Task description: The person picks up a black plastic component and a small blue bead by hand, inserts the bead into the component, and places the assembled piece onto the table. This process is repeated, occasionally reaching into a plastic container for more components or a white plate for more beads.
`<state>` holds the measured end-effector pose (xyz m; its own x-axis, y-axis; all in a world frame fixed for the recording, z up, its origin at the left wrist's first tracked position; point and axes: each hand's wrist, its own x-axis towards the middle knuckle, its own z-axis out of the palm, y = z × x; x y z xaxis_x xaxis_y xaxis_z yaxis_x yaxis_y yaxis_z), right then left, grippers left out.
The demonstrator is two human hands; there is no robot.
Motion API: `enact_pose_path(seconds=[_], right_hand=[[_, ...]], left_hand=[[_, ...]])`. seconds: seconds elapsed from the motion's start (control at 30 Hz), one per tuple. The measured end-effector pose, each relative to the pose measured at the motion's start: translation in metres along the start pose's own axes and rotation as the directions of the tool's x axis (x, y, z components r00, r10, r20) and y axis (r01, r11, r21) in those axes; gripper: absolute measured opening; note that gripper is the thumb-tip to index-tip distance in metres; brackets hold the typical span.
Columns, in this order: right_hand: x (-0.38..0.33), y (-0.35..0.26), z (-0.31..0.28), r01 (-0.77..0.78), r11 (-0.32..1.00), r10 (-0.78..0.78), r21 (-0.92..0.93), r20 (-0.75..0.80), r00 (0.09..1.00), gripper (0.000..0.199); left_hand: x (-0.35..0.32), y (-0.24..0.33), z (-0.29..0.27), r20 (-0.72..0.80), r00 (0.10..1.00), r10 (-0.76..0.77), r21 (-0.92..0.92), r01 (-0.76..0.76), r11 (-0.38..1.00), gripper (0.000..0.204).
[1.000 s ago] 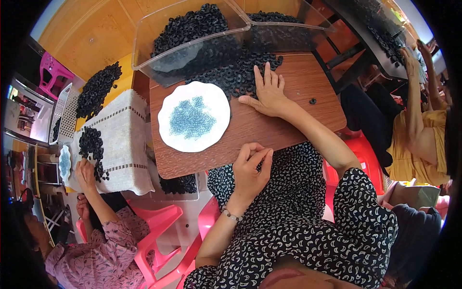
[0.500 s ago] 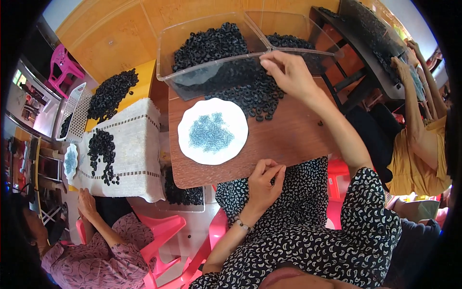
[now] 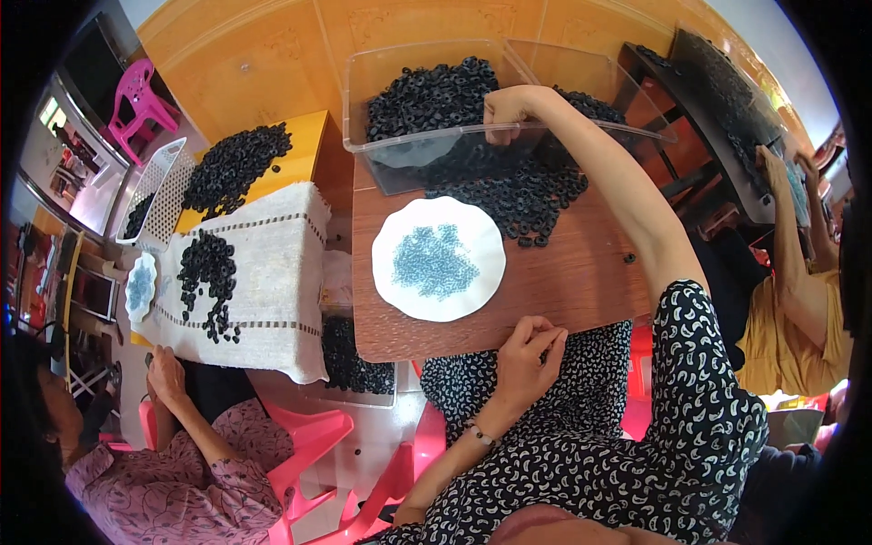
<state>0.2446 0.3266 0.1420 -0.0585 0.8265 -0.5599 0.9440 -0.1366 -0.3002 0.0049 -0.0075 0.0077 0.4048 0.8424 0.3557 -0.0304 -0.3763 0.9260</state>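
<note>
Many small, thick black rings point(image 3: 536, 195), beyond counting, lie heaped in the clear plastic bin point(image 3: 404, 156) and on the brown wood-grain tabletop point(image 3: 572, 282); one sits apart. One white scalloped plate point(image 3: 445, 307) carries translucent bluish beads point(image 3: 434, 261). Your right hand point(image 3: 509, 113) curls at the bin, its grip and contents indeterminable; your left hand point(image 3: 531, 354) pinches thumb to finger at the tabletop's near edge, any contents hidden.

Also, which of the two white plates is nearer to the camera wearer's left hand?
The plate on the brown table, close to the left hand; the other plate is farther left, beside the pale cloth.
</note>
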Motion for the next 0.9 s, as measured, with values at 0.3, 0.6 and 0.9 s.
enact_pose_path(seconds=[0.3,0.6,0.9], right_hand=[[0.019,-0.007,0.011,0.247,0.967,-0.255,0.069,0.168,0.952,0.019],[0.040,0.019,0.013,0.151,0.986,-0.137,-0.069,0.178,0.975,0.015],[0.036,-0.023,0.009,-0.004,0.994,0.029,-0.105,0.235,0.972,0.055]], left_hand=[[-0.001,-0.006,-0.001,-0.024,1.000,0.020,-0.010,-0.020,1.000,0.011],[0.000,-0.004,0.002,0.002,1.000,0.013,-0.019,-0.012,1.000,0.010],[0.001,-0.003,-0.001,0.000,1.000,-0.012,-0.027,0.012,1.000,0.011]])
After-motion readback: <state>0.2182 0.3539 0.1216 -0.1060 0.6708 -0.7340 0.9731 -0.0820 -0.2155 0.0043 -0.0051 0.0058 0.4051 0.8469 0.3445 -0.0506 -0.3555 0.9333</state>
